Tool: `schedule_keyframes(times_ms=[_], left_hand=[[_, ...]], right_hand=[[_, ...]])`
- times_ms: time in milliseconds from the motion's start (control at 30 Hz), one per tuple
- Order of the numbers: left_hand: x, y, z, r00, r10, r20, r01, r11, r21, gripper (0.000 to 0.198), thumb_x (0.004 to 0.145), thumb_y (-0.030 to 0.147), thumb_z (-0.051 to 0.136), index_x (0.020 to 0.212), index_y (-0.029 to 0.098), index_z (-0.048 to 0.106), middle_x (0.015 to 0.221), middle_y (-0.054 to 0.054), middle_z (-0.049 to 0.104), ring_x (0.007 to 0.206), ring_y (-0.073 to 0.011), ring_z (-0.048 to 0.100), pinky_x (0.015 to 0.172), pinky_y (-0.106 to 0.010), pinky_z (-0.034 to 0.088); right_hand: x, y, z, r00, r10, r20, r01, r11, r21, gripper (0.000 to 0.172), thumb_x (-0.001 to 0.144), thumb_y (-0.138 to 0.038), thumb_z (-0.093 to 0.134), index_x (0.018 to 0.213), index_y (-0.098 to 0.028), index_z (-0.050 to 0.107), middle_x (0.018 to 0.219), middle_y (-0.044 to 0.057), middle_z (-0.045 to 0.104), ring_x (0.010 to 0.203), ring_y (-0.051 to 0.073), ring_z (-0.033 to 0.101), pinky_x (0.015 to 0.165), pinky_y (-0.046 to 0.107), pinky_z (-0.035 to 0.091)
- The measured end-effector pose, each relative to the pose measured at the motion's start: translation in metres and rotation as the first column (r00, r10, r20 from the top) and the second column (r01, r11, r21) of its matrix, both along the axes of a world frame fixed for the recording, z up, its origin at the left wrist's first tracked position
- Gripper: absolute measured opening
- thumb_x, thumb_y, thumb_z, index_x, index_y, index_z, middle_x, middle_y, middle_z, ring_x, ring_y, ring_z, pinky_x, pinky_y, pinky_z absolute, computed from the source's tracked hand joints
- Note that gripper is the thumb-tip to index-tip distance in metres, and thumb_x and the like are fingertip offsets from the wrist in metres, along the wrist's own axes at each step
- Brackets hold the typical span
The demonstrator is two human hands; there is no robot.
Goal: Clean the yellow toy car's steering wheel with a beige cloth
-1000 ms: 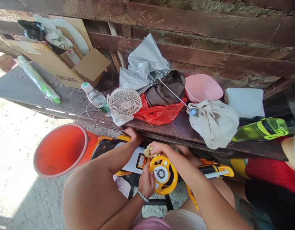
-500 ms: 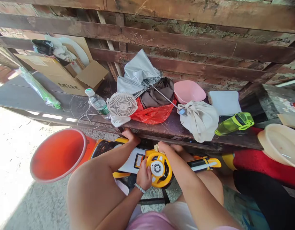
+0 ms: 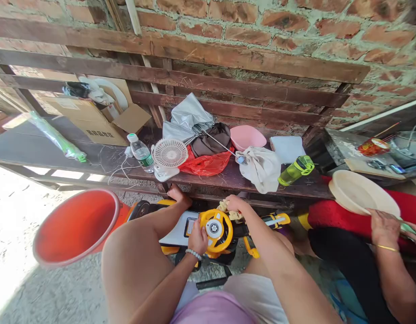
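Note:
My left hand (image 3: 197,238) is closed on the rim of a yellow toy steering wheel (image 3: 216,230). The wheel belongs to a yellow and white ride-on toy car (image 3: 176,227) between my bare knees. My right hand (image 3: 234,204) is closed on a crumpled yellowish cloth (image 3: 224,206), pressed against the car just beyond the wheel. A beaded bracelet circles my left wrist.
A dark wooden bench (image 3: 100,155) holds a cardboard box (image 3: 93,121), water bottle (image 3: 141,153), white fan (image 3: 169,155), red bag (image 3: 204,164), pink bowl (image 3: 246,136), cloth bundle (image 3: 262,167) and green bottle (image 3: 296,170). An orange bucket (image 3: 74,225) stands left. Another person's hand (image 3: 383,227) is by a cream basin (image 3: 361,192) at right.
The view has tilted up and pulled back, showing the brick wall and another person's hands at right. My hands stay on the wheel and the cloth.

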State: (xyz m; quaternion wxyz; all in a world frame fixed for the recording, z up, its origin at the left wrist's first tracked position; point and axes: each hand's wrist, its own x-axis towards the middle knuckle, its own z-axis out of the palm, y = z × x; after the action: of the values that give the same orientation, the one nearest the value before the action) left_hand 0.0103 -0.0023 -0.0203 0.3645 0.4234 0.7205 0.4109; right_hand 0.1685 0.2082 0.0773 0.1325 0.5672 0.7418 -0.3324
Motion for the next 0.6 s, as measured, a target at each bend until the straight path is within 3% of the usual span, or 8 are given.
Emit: schedule_keyframes(times_ms=[133, 267, 400, 600], left_hand=[[-0.002, 0.003, 0.005, 1.000, 0.021, -0.003, -0.021, 1.000, -0.009, 0.040, 0.093, 0.034, 0.054, 0.131, 0.022, 0.058, 0.127, -0.014, 0.069, 0.123, -0.0298, 0.066, 0.110, -0.045, 0.050], [-0.005, 0.006, 0.012, 1.000, 0.020, -0.017, -0.020, 1.000, -0.007, 0.036, 0.093, 0.029, 0.053, 0.128, 0.021, 0.058, 0.121, -0.014, 0.071, 0.119, -0.0288, 0.067, 0.107, -0.043, 0.051], [-0.008, 0.007, 0.019, 0.999, -0.015, -0.051, 0.010, 0.995, -0.097, 0.031, 0.095, 0.027, 0.050, 0.125, 0.021, 0.057, 0.115, -0.013, 0.074, 0.112, -0.0293, 0.070, 0.098, -0.041, 0.054], [-0.009, 0.010, 0.020, 0.999, 0.011, -0.031, -0.018, 0.975, -0.222, 0.011, 0.095, 0.034, 0.058, 0.096, 0.023, 0.056, 0.087, -0.006, 0.069, 0.090, -0.0276, 0.071, 0.087, -0.040, 0.052]], right_hand=[[-0.010, -0.025, 0.024, 0.985, 0.115, -0.131, -0.096, 0.985, 0.145, 0.024, 0.076, -0.016, 0.070, 0.099, -0.020, 0.076, 0.105, 0.006, 0.075, 0.096, 0.020, 0.066, 0.081, 0.025, 0.044], [-0.029, -0.084, 0.016, 0.967, 0.196, -0.161, -0.143, 0.946, 0.292, 0.037, 0.083, -0.026, 0.068, 0.120, -0.025, 0.073, 0.125, 0.009, 0.066, 0.114, 0.026, 0.058, 0.095, 0.033, 0.044], [-0.043, -0.120, -0.002, 0.988, 0.055, -0.144, 0.008, 0.916, 0.402, 0.045, 0.093, -0.033, 0.063, 0.137, -0.031, 0.065, 0.141, 0.009, 0.056, 0.130, 0.029, 0.048, 0.107, 0.040, 0.040], [-0.025, -0.132, 0.005, 0.999, -0.031, -0.014, 0.034, 0.918, 0.396, 0.046, 0.097, -0.032, 0.059, 0.143, -0.029, 0.061, 0.136, 0.012, 0.058, 0.121, 0.029, 0.055, 0.105, 0.039, 0.043]])
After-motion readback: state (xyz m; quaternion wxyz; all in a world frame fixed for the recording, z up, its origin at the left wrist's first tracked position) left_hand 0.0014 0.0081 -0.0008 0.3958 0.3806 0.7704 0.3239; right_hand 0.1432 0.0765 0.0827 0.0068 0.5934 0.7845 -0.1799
